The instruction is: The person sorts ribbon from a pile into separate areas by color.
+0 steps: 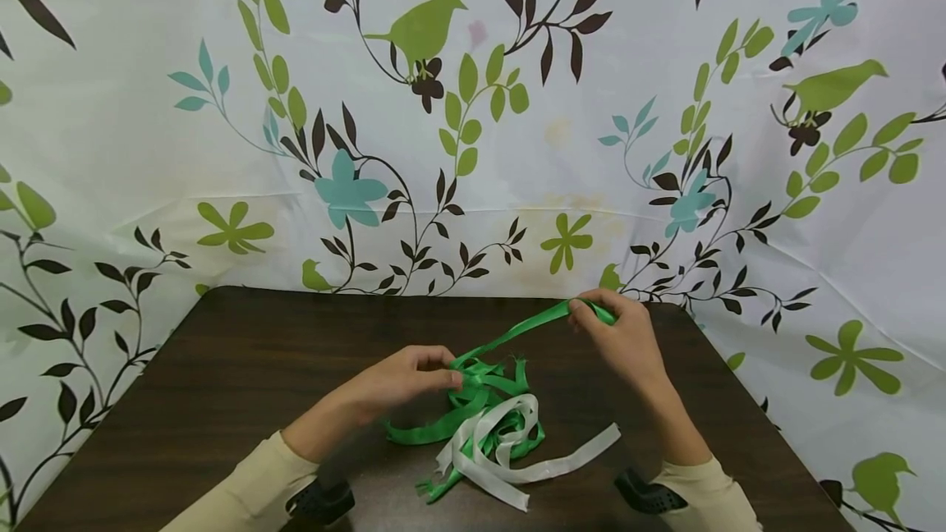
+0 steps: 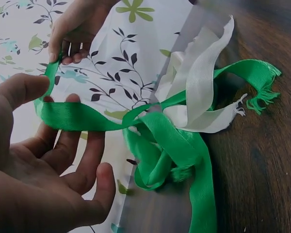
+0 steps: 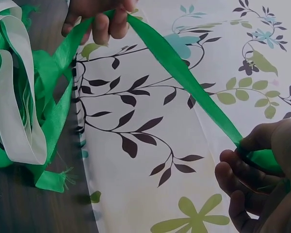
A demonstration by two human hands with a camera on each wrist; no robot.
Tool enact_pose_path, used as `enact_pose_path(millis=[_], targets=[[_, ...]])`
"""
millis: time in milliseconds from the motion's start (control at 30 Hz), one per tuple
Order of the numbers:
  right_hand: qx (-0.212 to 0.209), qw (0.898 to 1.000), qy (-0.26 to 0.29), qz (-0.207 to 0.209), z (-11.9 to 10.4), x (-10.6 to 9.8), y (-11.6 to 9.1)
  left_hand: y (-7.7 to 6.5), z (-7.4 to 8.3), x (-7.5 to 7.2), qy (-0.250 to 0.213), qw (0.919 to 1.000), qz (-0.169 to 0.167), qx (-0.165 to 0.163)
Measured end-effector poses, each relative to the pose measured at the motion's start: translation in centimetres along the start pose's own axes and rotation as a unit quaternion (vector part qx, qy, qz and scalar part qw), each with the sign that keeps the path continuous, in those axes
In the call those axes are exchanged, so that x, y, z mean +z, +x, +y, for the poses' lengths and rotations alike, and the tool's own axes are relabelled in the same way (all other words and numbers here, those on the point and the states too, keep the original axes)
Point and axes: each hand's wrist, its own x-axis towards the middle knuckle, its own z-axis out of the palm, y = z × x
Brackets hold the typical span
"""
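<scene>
A green ribbon (image 1: 532, 323) stretches slantwise between my two hands, above the dark table. My right hand (image 1: 621, 335), higher and farther right, pinches it between thumb and fingers; in the right wrist view a folded part of the ribbon (image 3: 264, 159) lies inside the fingers. At the lower end my left hand (image 1: 406, 380) holds the ribbon (image 2: 82, 116) between thumb and fingers, the other fingers spread loosely behind it. Just beside the left hand lies a tangled heap of green ribbon (image 1: 484, 388) with frayed ends. A white ribbon (image 1: 510, 409) loops over the heap's near side.
The dark wooden table (image 1: 296, 351) runs up to a white cloth (image 1: 473, 253) printed with leaves, birds and flowers. One tail of the white ribbon reaches right across the table. A black wrist device (image 1: 321, 501) is on the left wrist, and another (image 1: 649, 493) on the right.
</scene>
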Motion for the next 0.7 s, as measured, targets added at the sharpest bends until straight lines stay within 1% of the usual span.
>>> enact_pose_path(millis=[200,333,433,600,700], targets=[[0.007,1.000,-0.004,0.017,0.2,-0.5,0.2,-0.1,-0.1,-0.3,0.002,0.9998,0.017,0.009],[0.005,0.999,-0.019,0.026,0.2,-0.9,0.3,-0.2,0.0,-0.5,0.010,0.9996,0.025,0.012],[0.007,0.999,-0.029,0.032,0.4,-1.2,0.4,-0.4,0.1,-0.7,0.025,0.9990,0.035,0.015],[0.022,0.998,-0.033,0.044,0.6,-1.7,0.5,-0.8,-0.1,-1.1,0.038,0.9980,0.048,0.018],[0.035,0.998,-0.032,0.047,0.7,-2.1,0.5,-1.2,-0.1,-1.4,0.049,0.9965,0.066,0.012]])
